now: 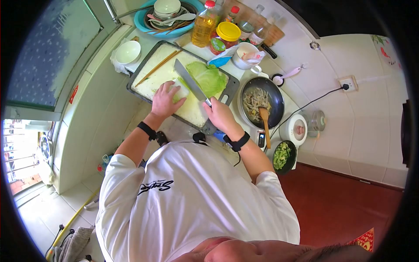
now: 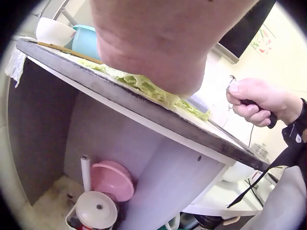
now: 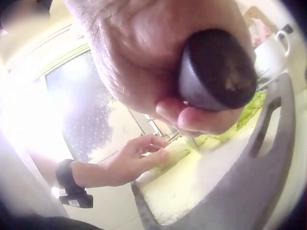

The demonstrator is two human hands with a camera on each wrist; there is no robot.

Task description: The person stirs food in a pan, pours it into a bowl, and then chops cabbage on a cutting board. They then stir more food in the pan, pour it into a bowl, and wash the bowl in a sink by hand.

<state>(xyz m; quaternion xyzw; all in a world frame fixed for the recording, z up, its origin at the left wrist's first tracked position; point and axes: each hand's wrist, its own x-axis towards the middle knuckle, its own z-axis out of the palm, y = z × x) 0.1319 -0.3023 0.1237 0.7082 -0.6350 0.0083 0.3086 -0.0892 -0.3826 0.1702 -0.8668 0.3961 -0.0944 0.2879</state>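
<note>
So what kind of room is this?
Most likely a home kitchen. A frying pan of food sits beside the cutting board, where the right hand holds a knife over cabbage, with an oil bottle behind.

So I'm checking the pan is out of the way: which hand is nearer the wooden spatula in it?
Right. The right hand grips the knife just beside the pan's wooden spatula; the left hand presses cabbage farther away.

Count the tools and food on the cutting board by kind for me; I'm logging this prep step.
Knife, held by the right hand: 1
Cabbage leaves, one flat and one under the left hand: 2
Chopsticks: 1 pair
Total: 4 on the cutting board
</note>
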